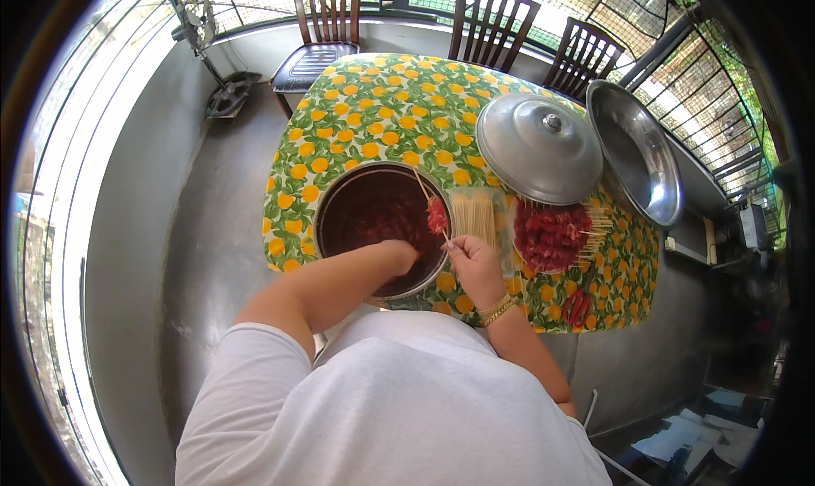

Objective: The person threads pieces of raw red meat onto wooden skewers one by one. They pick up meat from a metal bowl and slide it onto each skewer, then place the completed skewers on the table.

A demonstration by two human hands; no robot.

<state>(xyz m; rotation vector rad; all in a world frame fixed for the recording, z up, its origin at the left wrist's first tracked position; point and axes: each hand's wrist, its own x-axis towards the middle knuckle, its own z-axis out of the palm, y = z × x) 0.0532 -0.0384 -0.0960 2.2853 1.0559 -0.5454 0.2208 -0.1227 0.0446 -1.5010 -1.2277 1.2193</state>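
Note:
A large round pot (321,199) stands on the table in front of me, with raw red meat (386,220) in dark liquid inside. My left hand (399,255) reaches down into the pot, and its fingers are hidden in there. Over the pot's right rim, my right hand (471,261) pinches the near end of a bamboo skewer (420,183). Red meat pieces (437,216) are threaded on its middle, and the far end is bare. Right of the pot lies a bundle of bare skewers (475,217). Beyond it is a heap of loaded meat skewers (550,235).
A domed metal lid (540,146) rests at the table's far right, beside a tilted metal basin (635,159). Red-handled scissors (576,308) lie near the right edge. The tablecloth (365,104) has an orange-fruit print. Wooden chairs (325,19) and a standing fan (212,61) are behind.

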